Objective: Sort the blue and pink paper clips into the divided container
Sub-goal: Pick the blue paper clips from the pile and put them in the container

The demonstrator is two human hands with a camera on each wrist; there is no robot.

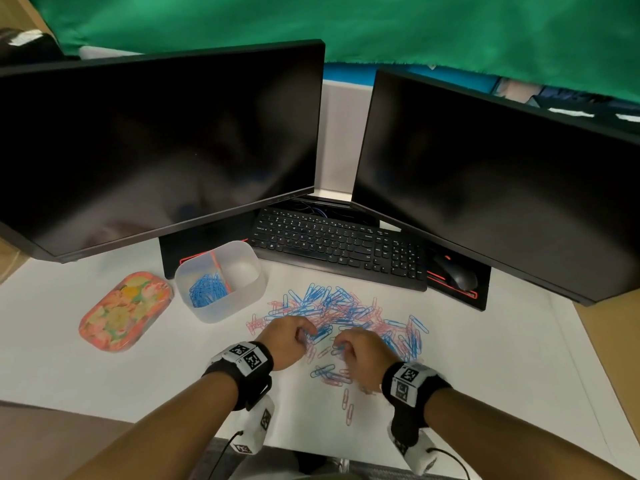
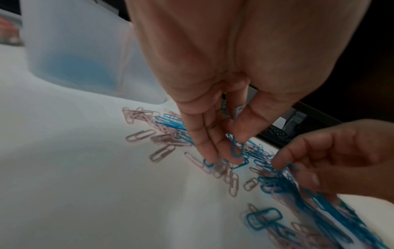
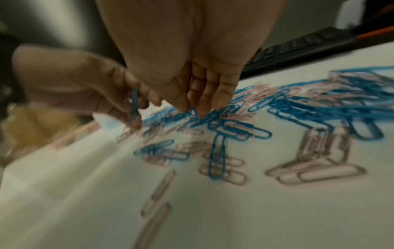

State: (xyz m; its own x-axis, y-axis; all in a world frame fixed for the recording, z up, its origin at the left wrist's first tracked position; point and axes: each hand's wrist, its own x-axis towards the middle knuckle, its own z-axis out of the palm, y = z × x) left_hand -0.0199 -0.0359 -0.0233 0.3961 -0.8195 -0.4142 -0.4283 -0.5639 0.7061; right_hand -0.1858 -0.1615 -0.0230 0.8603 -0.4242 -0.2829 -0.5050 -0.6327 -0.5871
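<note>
Blue clips [image 1: 313, 299] and pink clips [image 1: 256, 322] lie mixed in a loose heap on the white desk [image 1: 104, 382], thin wire loops overlapping at every angle, with a few pink ones strayed toward the near edge. Behind and left of the heap stands the frosted container [image 1: 221, 308]; its left compartment holds a pile of blue clips, and its right one looks bare. The left hand [image 1: 285, 341] dips into the near side of the heap, thumb and curled fingers pinching blue clips. Just beside it, the right hand [image 1: 362, 355] pinches a blue clip between thumb and fingertips at the heap. A floral tin [image 1: 124, 311] sits left of the container. Beyond are a black keyboard [image 1: 339, 249], a mouse [image 1: 455, 273], two dark monitors [image 1: 156, 143] and a green cloth [image 1: 346, 22].
</note>
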